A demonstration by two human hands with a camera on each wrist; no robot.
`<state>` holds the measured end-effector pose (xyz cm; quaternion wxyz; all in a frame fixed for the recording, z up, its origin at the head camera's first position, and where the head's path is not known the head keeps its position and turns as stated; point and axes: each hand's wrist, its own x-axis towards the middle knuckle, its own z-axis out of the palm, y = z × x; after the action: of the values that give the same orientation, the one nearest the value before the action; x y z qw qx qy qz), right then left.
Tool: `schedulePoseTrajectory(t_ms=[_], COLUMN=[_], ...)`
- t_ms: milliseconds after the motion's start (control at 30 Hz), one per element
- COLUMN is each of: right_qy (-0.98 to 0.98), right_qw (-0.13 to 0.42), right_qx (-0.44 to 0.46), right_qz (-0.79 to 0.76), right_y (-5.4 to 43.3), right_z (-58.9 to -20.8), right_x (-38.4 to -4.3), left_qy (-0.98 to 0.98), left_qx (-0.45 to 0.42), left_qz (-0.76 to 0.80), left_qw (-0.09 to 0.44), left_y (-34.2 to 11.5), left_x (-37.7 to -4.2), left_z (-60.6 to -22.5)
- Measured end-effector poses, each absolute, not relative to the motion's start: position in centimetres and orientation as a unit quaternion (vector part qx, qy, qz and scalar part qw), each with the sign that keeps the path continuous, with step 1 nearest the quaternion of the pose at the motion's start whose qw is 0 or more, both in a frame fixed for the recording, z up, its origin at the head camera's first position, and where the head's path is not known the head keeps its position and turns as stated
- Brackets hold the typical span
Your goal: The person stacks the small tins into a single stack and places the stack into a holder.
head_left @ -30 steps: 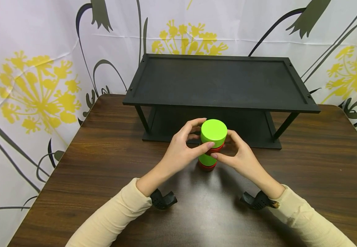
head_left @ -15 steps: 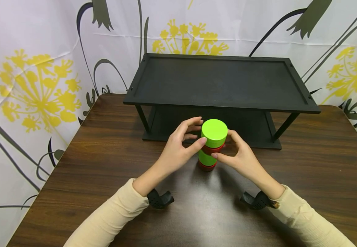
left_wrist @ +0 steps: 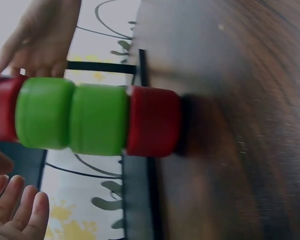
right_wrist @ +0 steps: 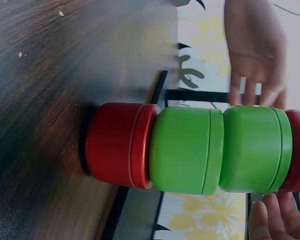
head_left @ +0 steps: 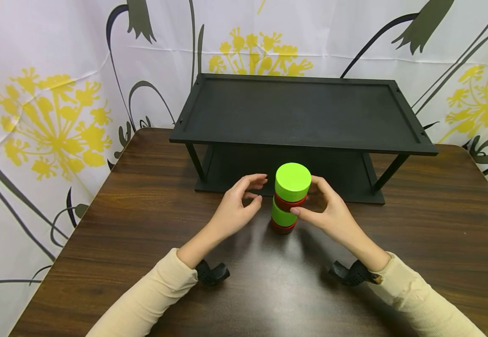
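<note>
A tall stack of round lidded jars stands upright on the table. Its top is a light green jar (head_left: 292,181), above a red jar (head_left: 284,204). Two green jars (left_wrist: 72,117) follow below in the left wrist view, with another red jar (right_wrist: 121,145) on the table. My right hand (head_left: 332,213) holds the upper red jar from the right, its thumb on the front and fingers partly hidden behind. To the left of the stack, my left hand (head_left: 233,206) is apart from it, fingers loosely bent, thumb spread, holding nothing.
A black two-level shelf (head_left: 303,112) stands right behind the stack, its lower board at table height. A patterned white curtain (head_left: 155,61) hangs behind. The brown wooden table (head_left: 143,210) extends to both sides.
My left hand has let go of the upper part of the stack and drawn away to the left. My right hand and the jars stay where they were.
</note>
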<state>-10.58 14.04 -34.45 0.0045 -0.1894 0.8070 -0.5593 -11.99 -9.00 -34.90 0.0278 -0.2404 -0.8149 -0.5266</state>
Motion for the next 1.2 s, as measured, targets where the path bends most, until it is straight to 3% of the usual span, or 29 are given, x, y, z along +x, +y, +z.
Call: schedulePoseTrajectory(t_ms=[367, 633, 1200], right_qy=[0.796, 0.796, 0.793], right_qw=[-0.002, -0.011, -0.019], right_qx=[-0.195, -0.203, -0.206], right_qz=[-0.573, -0.57, -0.573], right_y=[14.0, 13.9, 13.6], right_z=[-33.9, -33.8, -33.5], right_x=[-10.7, -10.7, -10.8], left_qy=[-0.854, -0.853, -0.845], left_qx=[-0.213, -0.211, -0.21], left_qz=[-0.464, -0.453, -0.455], left_qw=[-0.096, -0.153, -0.186], left_y=[-8.9, -8.3, -7.4], left_x=[-12.2, -12.5, -13.2], left_z=[-37.4, -38.8, -39.6])
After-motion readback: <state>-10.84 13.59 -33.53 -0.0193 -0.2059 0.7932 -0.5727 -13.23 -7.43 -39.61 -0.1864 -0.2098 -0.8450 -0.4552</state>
